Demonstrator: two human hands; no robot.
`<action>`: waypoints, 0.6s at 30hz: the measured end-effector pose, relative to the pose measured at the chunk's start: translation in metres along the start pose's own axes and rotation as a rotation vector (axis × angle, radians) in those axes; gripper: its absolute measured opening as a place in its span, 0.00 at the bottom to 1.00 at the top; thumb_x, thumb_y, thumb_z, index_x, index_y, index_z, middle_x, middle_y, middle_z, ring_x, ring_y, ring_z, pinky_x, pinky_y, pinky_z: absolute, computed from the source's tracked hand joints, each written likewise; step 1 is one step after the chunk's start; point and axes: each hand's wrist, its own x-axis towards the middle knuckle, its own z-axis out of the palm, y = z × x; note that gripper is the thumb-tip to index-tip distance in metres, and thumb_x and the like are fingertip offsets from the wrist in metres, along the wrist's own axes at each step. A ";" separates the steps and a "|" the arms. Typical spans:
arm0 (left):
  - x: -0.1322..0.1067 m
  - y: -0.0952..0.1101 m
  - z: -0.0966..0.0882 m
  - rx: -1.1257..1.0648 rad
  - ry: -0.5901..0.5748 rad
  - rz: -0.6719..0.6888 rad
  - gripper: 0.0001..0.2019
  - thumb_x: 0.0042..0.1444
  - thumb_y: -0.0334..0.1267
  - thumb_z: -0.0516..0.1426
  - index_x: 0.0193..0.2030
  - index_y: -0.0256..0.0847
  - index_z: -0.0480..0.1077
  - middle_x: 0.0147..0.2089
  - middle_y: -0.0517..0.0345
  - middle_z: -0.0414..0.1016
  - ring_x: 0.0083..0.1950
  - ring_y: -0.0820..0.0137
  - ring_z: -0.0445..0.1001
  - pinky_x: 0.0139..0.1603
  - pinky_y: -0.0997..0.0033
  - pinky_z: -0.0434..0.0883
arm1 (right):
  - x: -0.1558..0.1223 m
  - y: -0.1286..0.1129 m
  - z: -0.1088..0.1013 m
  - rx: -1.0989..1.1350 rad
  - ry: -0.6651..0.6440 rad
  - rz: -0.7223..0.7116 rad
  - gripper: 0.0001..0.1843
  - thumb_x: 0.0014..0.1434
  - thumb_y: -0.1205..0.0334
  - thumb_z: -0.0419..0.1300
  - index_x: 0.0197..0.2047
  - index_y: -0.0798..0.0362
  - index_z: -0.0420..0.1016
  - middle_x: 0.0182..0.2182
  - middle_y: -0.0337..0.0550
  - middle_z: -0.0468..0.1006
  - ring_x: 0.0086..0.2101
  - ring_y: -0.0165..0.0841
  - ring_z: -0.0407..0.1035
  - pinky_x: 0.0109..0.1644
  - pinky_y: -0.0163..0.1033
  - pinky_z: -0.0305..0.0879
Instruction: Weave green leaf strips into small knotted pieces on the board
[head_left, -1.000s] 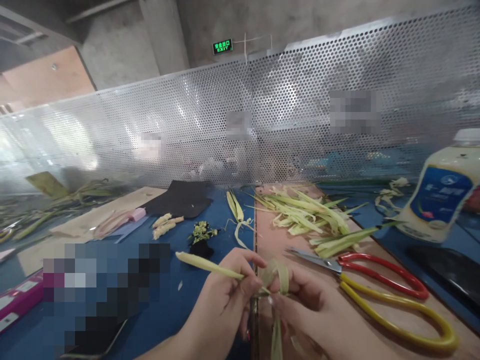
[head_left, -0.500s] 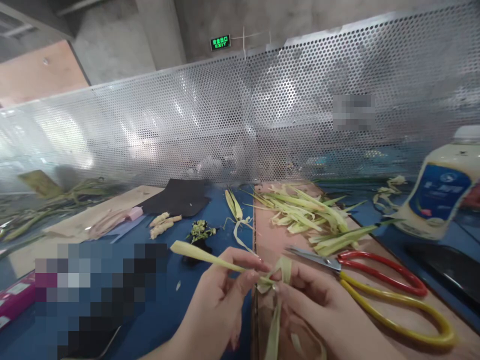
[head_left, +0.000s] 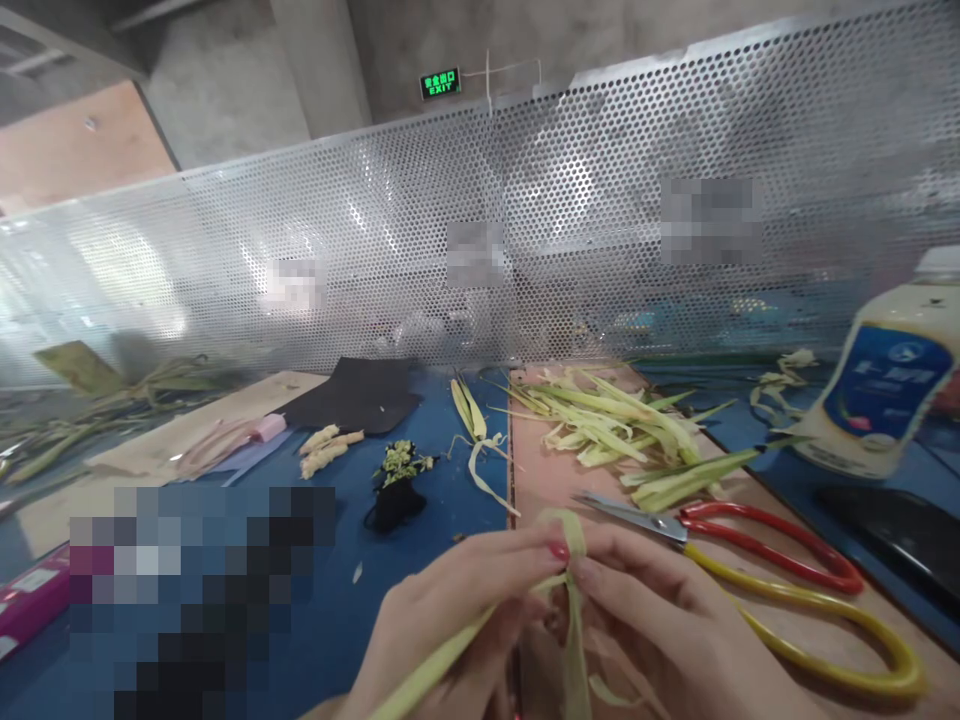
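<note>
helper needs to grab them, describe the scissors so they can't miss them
Below the perforated metal screen, find the pinkish board right of the blue mat. The scissors lie on it beside the right hand; unlike the green leaf strips, they are metal, with one red handle loop and one yellow.

Even, fairly bright light; glare flares white off the perforated metal screen (head_left: 525, 230) at left. Wide-lens bending curves the edges, and the near hands blur softly.

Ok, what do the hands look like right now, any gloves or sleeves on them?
No gloves or rings show on the left hand or right hand, and no sleeves are in view. One left-hand nail wears red polish.
</note>
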 end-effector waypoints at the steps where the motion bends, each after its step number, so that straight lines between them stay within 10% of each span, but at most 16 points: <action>1: 0.000 0.000 0.000 0.019 -0.021 0.024 0.14 0.53 0.28 0.52 0.44 0.48 0.70 0.45 0.56 0.75 0.43 0.68 0.74 0.39 0.74 0.72 | 0.000 0.000 0.000 -0.024 0.021 -0.009 0.07 0.46 0.58 0.65 0.30 0.51 0.75 0.23 0.37 0.72 0.24 0.27 0.66 0.32 0.34 0.64; 18: 0.003 -0.003 0.011 -0.278 -0.051 -0.422 0.08 0.51 0.32 0.55 0.39 0.42 0.68 0.41 0.56 0.75 0.41 0.70 0.74 0.43 0.74 0.70 | -0.003 -0.002 0.002 -0.242 0.139 -0.027 0.15 0.45 0.49 0.63 0.24 0.52 0.67 0.17 0.32 0.66 0.17 0.23 0.59 0.22 0.30 0.58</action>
